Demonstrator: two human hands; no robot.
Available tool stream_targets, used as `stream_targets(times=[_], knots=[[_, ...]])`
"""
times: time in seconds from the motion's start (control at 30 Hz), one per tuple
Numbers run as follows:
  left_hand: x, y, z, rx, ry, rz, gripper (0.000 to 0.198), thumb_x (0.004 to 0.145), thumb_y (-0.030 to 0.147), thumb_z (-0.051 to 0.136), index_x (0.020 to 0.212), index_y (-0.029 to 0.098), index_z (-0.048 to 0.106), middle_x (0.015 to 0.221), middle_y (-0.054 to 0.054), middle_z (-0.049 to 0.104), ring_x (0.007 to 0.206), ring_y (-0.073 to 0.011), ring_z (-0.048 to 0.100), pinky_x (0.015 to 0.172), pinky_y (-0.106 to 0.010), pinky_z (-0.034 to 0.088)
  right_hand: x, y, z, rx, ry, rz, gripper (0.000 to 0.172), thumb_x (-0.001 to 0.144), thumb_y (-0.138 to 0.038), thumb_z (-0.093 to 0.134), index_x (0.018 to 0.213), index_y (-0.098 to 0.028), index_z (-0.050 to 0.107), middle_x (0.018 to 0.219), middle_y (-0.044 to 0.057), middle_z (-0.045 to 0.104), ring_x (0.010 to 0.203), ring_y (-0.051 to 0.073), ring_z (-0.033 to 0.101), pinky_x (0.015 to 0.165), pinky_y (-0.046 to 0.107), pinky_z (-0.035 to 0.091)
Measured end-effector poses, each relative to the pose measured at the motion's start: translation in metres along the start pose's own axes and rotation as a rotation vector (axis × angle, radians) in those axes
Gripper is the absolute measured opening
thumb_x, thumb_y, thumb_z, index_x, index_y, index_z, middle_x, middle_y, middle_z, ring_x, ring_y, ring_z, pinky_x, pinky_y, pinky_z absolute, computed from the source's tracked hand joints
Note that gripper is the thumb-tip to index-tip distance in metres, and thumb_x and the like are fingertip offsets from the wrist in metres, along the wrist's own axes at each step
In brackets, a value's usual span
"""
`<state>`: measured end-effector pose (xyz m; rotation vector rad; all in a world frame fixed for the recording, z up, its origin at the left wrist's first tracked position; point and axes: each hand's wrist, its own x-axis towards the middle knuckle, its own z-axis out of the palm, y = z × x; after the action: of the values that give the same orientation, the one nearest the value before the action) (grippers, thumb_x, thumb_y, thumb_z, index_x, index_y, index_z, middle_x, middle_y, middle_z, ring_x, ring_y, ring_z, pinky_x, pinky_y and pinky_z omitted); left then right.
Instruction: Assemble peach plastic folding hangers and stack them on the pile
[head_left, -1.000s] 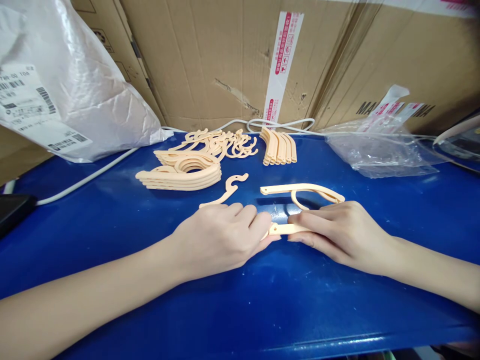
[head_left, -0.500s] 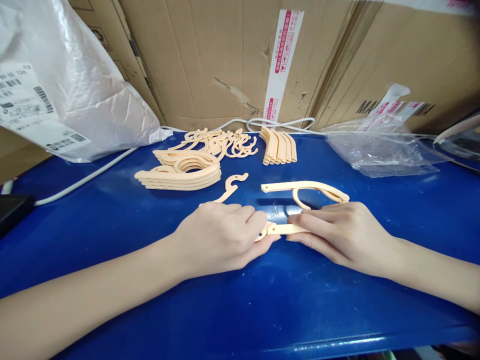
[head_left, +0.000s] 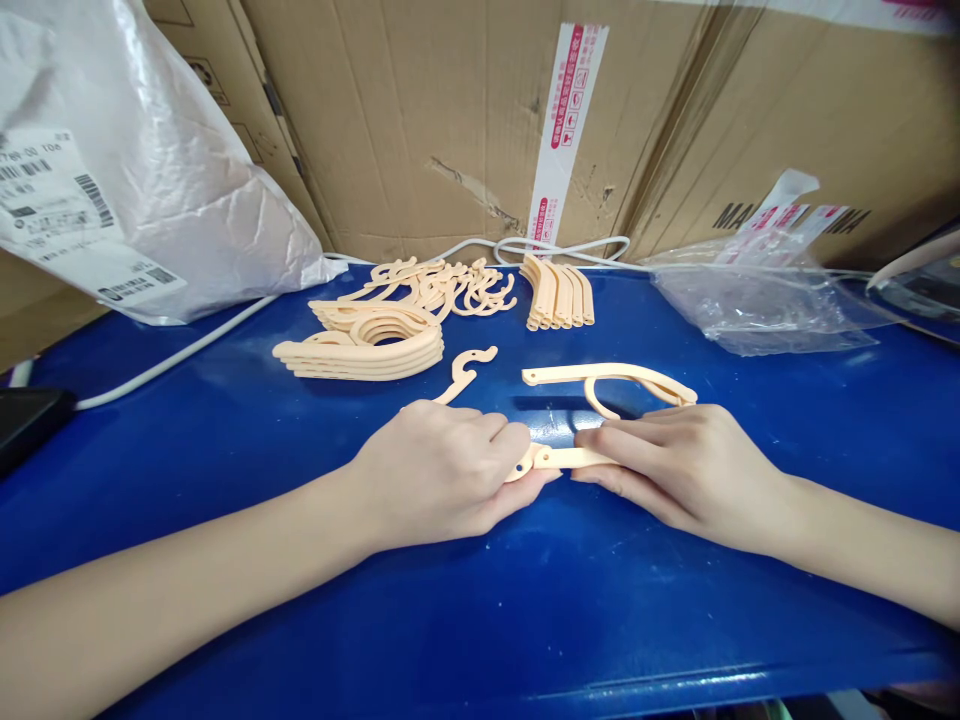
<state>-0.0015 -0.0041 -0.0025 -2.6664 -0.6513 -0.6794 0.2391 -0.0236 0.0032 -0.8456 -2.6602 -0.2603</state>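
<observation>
My left hand (head_left: 446,475) is closed around a cream plastic folding-hanger piece, whose holed end (head_left: 520,468) shows at my thumb and fingertips. Pinched in my right hand (head_left: 675,465) is a slim cream hanger arm (head_left: 570,458), its holed end meeting the left piece in front of me. Behind my left hand a cream hook (head_left: 466,372) sticks up; whether it belongs to the held piece is hidden. Just beyond my right fingers is another hanger arm (head_left: 600,371) with a curved part below it.
On the blue table (head_left: 480,640) stand a stack of folded hangers (head_left: 360,360), a heap of loose hooks (head_left: 480,288) and a row of hanger arms (head_left: 556,292). Clear plastic bags (head_left: 772,305), a white parcel (head_left: 172,170), a cable (head_left: 176,358) and cardboard boxes (head_left: 420,110) surround them.
</observation>
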Motion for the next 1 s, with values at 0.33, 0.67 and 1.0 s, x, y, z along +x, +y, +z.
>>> stream_targets(times=[0.33, 0.67, 1.0], knots=[[-0.0004, -0.0001, -0.0004, 0.000, 0.003, 0.001, 0.039, 0.098, 0.033, 0.043, 0.062, 0.018, 0.051, 0.050, 0.004, 0.054, 0.044, -0.0111, 0.055, 0.041, -0.027, 0.026, 0.0000, -0.0006, 0.0000, 0.021, 0.000, 0.014, 0.031, 0.102, -0.034, 0.040, 0.080, -0.018, 0.055, 0.059, -0.004, 0.058, 0.048, 0.009, 0.054, 0.049, 0.024, 0.033], [-0.0001, -0.0001, 0.0002, 0.018, -0.004, -0.003, 0.039, 0.098, 0.033, 0.044, 0.062, 0.018, 0.051, 0.050, 0.004, 0.054, 0.044, -0.0119, 0.055, 0.041, -0.028, 0.025, 0.0012, 0.0010, 0.0004, 0.069, -0.009, 0.035, 0.035, 0.102, -0.036, 0.039, 0.078, -0.018, 0.056, 0.058, -0.004, 0.057, 0.047, 0.008, 0.052, 0.049, 0.023, 0.032], [0.0002, 0.0007, -0.0007, 0.015, 0.006, 0.008, 0.037, 0.094, 0.033, 0.049, 0.061, 0.018, 0.051, 0.049, 0.004, 0.053, 0.043, -0.0118, 0.054, 0.041, -0.028, 0.026, -0.0007, 0.0008, 0.0004, 0.058, -0.007, 0.016, 0.030, 0.102, -0.034, 0.041, 0.080, -0.018, 0.055, 0.059, -0.004, 0.056, 0.048, 0.009, 0.052, 0.050, 0.024, 0.033]])
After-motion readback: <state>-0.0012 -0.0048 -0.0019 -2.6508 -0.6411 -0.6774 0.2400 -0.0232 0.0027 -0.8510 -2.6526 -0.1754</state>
